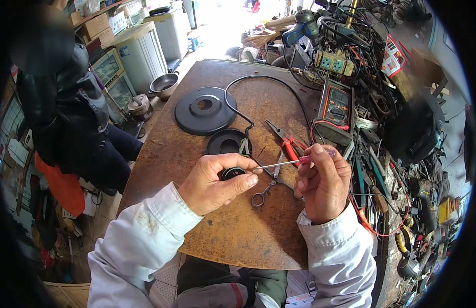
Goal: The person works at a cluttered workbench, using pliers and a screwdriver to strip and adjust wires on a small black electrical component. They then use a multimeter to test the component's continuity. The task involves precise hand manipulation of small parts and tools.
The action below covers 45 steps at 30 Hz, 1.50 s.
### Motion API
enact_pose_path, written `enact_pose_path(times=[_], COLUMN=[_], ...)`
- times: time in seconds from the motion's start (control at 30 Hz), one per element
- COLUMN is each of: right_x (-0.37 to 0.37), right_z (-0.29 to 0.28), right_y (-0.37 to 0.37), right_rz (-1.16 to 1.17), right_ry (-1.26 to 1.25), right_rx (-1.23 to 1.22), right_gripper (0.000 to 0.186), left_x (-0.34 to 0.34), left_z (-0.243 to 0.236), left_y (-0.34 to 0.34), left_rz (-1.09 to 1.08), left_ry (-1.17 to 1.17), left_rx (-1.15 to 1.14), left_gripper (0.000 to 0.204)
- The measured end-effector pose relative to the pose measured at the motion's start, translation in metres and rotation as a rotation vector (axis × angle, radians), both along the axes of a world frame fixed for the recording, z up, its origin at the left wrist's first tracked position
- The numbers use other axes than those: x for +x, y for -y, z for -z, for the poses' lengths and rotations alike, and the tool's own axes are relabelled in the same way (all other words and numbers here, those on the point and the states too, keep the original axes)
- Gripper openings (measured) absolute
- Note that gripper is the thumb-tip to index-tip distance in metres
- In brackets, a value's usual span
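My left hand (207,186) is closed around a small round black part (232,173), pinched between thumb and fingers. My right hand (326,191) grips a screwdriver (305,159) by its clear reddish handle. The thin shaft points left, its tip meeting my left fingertips; what the tip touches there is too small to tell. Just beyond my left hand lies a black round cup-shaped piece (217,147), with a black cable (262,77) looping past it. Below the screwdriver shaft rest metal scissors (272,183), partly hidden by my right hand. Red-handled pliers (289,147) lie just beyond.
A large black disc with a central hole (189,113) lies on the wooden table (238,231). A multimeter (336,105) stands at the right, beside piled tools and cables (374,169). A person in a dark jacket (63,102) stands left, near a metal pan (165,83).
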State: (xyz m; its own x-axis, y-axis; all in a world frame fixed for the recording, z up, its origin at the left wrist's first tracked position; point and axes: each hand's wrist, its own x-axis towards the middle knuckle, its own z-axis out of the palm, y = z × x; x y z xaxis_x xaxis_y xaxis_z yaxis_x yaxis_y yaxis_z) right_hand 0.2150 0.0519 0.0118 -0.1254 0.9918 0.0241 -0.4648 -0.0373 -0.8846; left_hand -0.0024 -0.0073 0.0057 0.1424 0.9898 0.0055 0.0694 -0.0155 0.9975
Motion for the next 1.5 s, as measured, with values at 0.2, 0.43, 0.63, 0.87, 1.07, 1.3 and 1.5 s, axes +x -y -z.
enact_pose_path(times=[0.2,0.43,0.63,0.87,1.07,1.3,1.5], right_x=[0.0,0.002,0.004,0.011,0.009,0.014,0.006], right_z=[0.001,-0.002,-0.006,-0.004,-0.006,-0.011,-0.006], right_y=[0.0,0.003,0.006,0.003,0.003,0.004,0.005], right_rz=[-0.002,-0.05,-0.093,-0.181,-0.144,-0.185,-0.154], right_ry=[0.008,0.108,0.173,0.129,0.144,0.294,0.271], right_rx=[0.032,0.18,0.259,0.31,0.221,0.363,0.454], right_gripper=[0.022,0.017,0.015,0.012,0.012,0.006,0.022], left_x=[0.001,-0.002,0.0,-0.001,0.0,0.001,0.002], left_z=[0.005,0.023,0.015,0.015,0.017,0.016,0.011], left_y=[-0.001,-0.007,-0.004,-0.004,-0.004,-0.004,-0.003], left_rz=[-0.028,-0.099,-0.133,-0.127,-0.118,-0.134,-0.148], left_ry=[-0.079,-0.34,-0.362,-0.364,-0.323,-0.413,-0.442], left_rx=[0.13,0.539,0.454,0.473,0.512,0.551,0.54], left_gripper=[0.023,0.013,0.012,0.012,0.011,0.011,0.011])
